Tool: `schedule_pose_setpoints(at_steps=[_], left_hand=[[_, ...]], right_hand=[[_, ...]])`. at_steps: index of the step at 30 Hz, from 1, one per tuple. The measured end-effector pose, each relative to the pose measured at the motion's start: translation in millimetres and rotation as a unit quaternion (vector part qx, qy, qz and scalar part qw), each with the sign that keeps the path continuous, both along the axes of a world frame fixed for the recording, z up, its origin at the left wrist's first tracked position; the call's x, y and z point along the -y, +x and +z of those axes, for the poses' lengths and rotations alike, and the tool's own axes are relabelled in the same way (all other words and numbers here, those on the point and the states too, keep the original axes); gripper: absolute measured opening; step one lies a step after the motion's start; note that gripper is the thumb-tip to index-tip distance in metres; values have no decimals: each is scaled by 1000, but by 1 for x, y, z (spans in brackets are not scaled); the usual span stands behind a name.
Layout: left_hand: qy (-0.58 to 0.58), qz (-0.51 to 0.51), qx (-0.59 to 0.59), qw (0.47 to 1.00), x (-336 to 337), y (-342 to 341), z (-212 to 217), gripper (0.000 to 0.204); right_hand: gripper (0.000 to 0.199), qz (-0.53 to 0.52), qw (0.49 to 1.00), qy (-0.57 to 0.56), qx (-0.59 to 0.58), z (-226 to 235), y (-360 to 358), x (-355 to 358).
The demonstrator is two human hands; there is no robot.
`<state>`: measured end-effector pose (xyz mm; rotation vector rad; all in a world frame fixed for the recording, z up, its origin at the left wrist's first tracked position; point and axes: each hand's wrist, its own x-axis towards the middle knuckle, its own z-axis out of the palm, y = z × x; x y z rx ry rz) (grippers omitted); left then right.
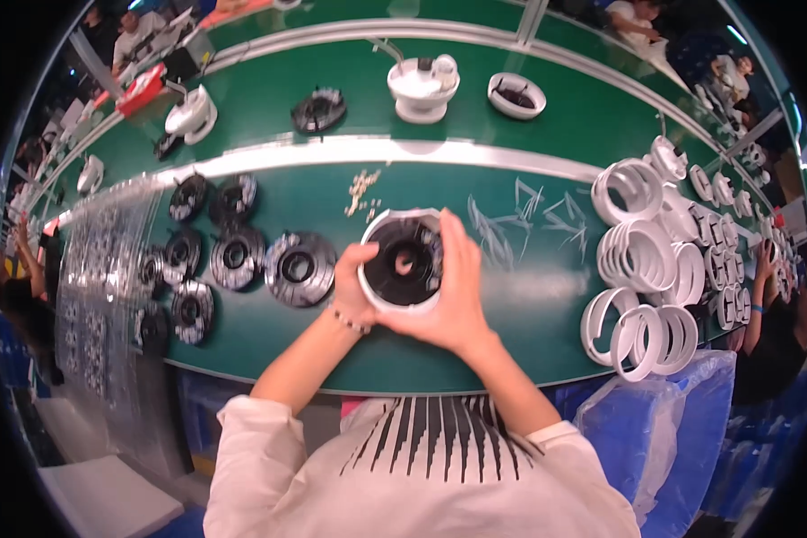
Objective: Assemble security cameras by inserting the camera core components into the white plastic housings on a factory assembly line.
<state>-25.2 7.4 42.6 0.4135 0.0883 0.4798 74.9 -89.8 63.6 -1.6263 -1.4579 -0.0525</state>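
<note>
A white ring housing (402,218) with a black round part (394,260) inside it sits on the green table (511,296) in front of me. My left hand (352,285) grips its left rim, the thumb curled over the edge. My right hand (455,287) wraps the right rim, fingers lying along the top right side. A fingertip shows through the centre hole of the black part.
Several black round parts (298,267) lie to the left. Stacks of white rings (641,260) fill the right side. Small pale screws (362,191) lie just beyond the housing. A white assembled unit (421,87) stands further back. Clear plastic trays (94,287) sit far left.
</note>
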Motion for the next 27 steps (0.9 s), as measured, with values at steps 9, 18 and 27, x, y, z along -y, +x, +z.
schedule_pose_setpoints(at_steps=[9, 18, 27], left_hand=[[-10, 118, -72, 990, 8, -9, -1, 53], [87, 103, -172, 976, -47, -30, 33, 41], [71, 304, -188, 931, -277, -64, 15, 49]], right_hand=[[103, 85, 996, -1, -25, -9, 0, 3], [83, -78, 993, 73, 44, 24, 24, 97], [36, -492, 864, -25, 106, 17, 91, 203]])
